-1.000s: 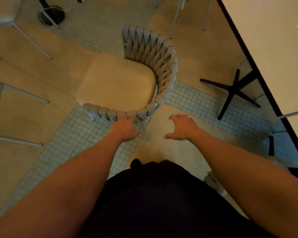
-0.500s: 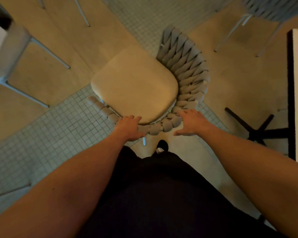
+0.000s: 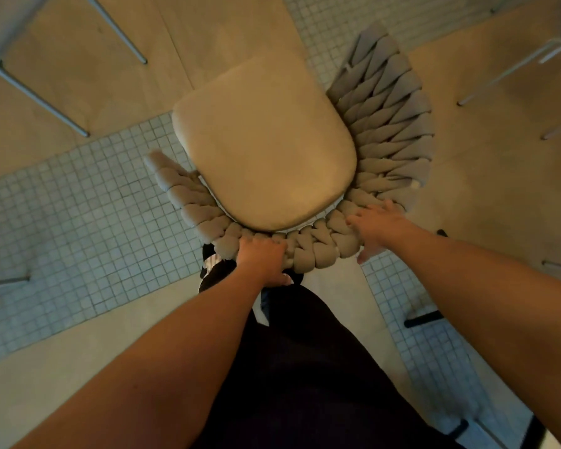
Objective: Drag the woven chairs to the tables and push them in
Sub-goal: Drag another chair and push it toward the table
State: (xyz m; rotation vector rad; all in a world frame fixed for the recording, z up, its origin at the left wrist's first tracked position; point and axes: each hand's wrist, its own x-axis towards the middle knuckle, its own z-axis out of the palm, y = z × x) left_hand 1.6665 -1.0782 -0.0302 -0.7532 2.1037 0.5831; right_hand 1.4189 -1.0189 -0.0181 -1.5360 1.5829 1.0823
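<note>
A woven chair (image 3: 386,124) with a grey braided back and a beige seat cushion (image 3: 266,144) stands right in front of me, seen from above. My left hand (image 3: 263,260) grips the top rim of the braided back, fingers curled over it. My right hand (image 3: 374,226) lies on the rim further right, fingers wrapped over the braids and thumb hanging outside. No table top is in view.
Pale metal chair legs (image 3: 42,102) stand at the upper left, and another woven chair's legs (image 3: 506,69) at the upper right. Black table base feet (image 3: 423,319) lie on the tiles at the lower right. The floor is beige panels and small white tiles (image 3: 78,205).
I have stepped closer and the chair now fills the view. My right hand went from hovering free to resting on the back rim; my left hand tightened its hold there.
</note>
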